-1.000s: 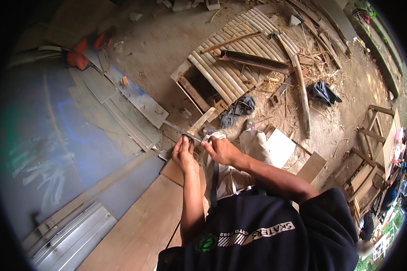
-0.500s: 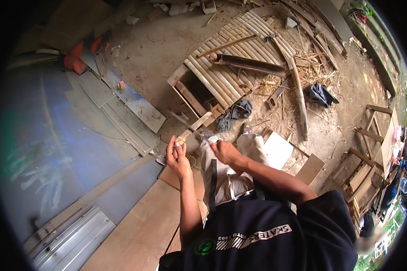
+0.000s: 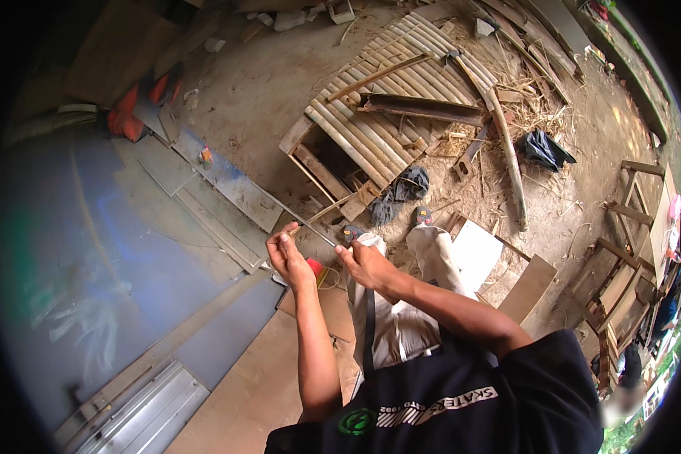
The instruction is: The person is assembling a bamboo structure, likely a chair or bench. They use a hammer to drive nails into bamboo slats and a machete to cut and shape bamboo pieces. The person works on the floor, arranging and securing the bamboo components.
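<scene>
My right hand is closed round the near end of a long, thin, greyish blade-like tool that points away to the far left. To its left, my left hand is turned palm up with its fingers curled. They grip a narrow piece of wood, seen nearly edge-on and reaching away to the right. The tool crosses this piece just beyond my left fingers. Whether the two touch, I cannot tell. A small red object shows beside my left wrist, partly hidden.
Ahead stands a low platform of round poles, with a dark metal channel and a long curved-handled tool on it. Black plastic lies among shavings. Boards lie at right; large bluish sheets lie at left.
The wood piece in my left hand has turned from its broad face to its edge. My right hand has shifted slightly left and down, and more of the tool's length now shows.
</scene>
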Tool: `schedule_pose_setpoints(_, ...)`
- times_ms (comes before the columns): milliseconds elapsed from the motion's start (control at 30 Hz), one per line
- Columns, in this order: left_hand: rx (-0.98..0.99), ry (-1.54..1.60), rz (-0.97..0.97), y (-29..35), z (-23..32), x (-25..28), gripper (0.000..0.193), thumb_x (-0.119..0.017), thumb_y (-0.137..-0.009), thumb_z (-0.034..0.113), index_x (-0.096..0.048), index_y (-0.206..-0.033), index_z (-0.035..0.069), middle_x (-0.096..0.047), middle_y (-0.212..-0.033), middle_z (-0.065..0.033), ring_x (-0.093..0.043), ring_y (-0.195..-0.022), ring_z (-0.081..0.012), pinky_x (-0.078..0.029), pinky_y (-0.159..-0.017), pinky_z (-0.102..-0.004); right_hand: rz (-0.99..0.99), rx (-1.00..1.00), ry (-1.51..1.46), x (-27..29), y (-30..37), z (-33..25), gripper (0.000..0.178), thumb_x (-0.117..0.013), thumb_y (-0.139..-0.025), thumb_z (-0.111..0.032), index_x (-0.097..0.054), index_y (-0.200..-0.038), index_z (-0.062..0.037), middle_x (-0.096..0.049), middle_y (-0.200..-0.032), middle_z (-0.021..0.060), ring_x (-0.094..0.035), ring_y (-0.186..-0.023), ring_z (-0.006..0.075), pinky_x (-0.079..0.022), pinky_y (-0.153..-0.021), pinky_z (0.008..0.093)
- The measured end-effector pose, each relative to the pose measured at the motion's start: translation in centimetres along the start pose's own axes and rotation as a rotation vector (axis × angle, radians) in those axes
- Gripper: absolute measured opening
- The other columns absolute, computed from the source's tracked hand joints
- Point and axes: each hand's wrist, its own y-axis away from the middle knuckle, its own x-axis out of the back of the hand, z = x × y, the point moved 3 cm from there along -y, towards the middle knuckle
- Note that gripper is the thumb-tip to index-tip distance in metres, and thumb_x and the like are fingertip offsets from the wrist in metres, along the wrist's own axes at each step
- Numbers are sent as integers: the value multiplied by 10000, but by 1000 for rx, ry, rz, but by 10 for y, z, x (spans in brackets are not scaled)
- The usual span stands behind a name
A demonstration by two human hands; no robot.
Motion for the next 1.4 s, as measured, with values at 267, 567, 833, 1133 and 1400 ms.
schedule_pose_setpoints(267, -182, 139, 29, -19, -14, -26, 226, -520, -1041, 251, -432, -1091, 49, -627, -1063, -160, -595, -1041, -229, -435, -1036, -428, 17, -90, -120, 9, -16, 9, 609, -409, -1031, -501, -546, -976, 90, -634, -745, 339, -649, -780, 501, -487, -742, 540)
schedule_pose_setpoints(567, -165, 102, 116, -28, -14, -41, 280, -430, -1051, 316, -469, -922, 71, -470, -720, -49, -495, -728, -184, -466, -840, -389, 25, -21, -187, 6, -35, 11, 533, -486, -1023, -439, -523, -971, 90, -603, -651, 317, -642, -701, 504, -491, -637, 532)
schedule_pose_setpoints(833, -200, 64, 315, -32, -22, -60, 422, -426, -1060, 377, -336, -712, 155, -281, -599, 29, -338, -637, -127, -364, -723, -314, 38, -55, -163, 12, -72, 44, 584, -496, -1008, -463, -552, -1017, 118, -622, -685, 325, -663, -738, 497, -520, -642, 529)
schedule_pose_setpoints(1133, -183, 50, 295, -32, -22, -47, 425, -412, -1064, 354, -330, -688, 175, -282, -573, 41, -348, -620, -118, -372, -749, -321, 38, -92, -17, 22, -100, 111, 628, -474, -1001, -504, -557, -1099, 111, -625, -735, 350, -669, -824, 491, -532, -762, 527)
schedule_pose_setpoints(1400, -140, 159, 265, -35, -28, -33, 423, -414, -1063, 332, -337, -677, 177, -272, -562, 43, -350, -609, -108, -370, -740, -316, 102, -130, 40, 11, -128, 184, 616, -444, -1013, -491, -573, -1032, 112, -640, -781, 352, -647, -858, 516, -507, -800, 549)
